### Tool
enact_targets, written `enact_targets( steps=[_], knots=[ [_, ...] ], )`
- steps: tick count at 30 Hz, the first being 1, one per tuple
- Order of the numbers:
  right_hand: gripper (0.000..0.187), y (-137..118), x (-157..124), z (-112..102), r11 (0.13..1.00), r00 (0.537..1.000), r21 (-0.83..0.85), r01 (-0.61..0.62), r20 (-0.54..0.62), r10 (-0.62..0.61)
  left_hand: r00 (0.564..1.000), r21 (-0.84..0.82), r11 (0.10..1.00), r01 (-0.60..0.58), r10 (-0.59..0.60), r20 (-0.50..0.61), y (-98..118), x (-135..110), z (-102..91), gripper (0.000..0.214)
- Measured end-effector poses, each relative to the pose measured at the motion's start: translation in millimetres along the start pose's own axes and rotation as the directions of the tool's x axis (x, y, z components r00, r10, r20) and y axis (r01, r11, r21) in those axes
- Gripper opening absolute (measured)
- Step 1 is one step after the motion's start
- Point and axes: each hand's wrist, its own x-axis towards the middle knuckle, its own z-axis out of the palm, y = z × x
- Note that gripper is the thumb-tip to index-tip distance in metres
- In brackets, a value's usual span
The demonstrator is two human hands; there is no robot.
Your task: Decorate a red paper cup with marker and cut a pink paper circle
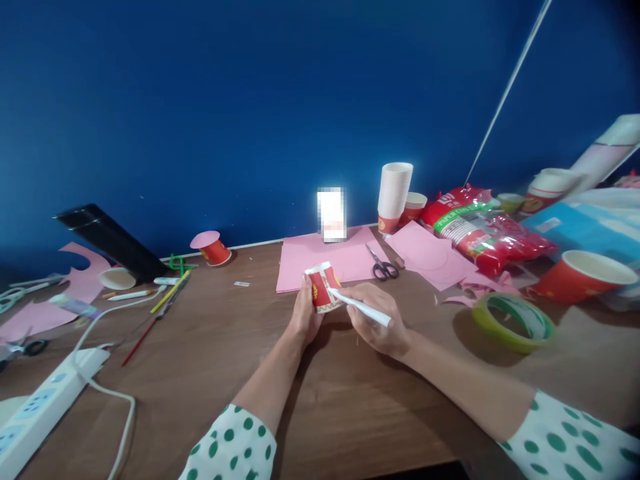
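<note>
My left hand (304, 315) is wrapped round the side of a red and white paper cup (323, 288), holding it above the brown table. In my right hand (377, 319) is a white pen (367, 311), gripped between thumb and fingers. Its tip meets or nearly meets the printed side of the cup; I cannot tell whether it touches. Just beyond the cup lie pink paper sheets (303, 263), with black-handled scissors (384, 268) at their right edge.
A roll of tape (480, 327), a red cup (583, 283), a bag of paper cups (475, 233) and a cup stack (395, 193) stand right. Leftward are a power strip (55, 400), its white cable (133, 413), a black cylinder (107, 240) and a pink-topped cup (216, 253).
</note>
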Motion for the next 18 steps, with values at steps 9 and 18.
enact_targets(
  steps=[9, 18],
  knots=[
    [0.028, 2.8, -2.6, 3.2, 1.0, 0.999, -0.023, -0.02, 0.037, 0.02, 0.999, 0.019, 1.0, -0.025, 0.024, 0.027, -1.3, -0.6, 1.1, 0.054],
    [0.027, 3.9, -3.6, 3.1, 0.999, 0.997, -0.034, -0.041, 0.06, 0.043, 0.999, 0.032, 0.999, -0.032, 0.031, 0.033, -2.6, 0.3, -2.7, 0.052]
  ],
)
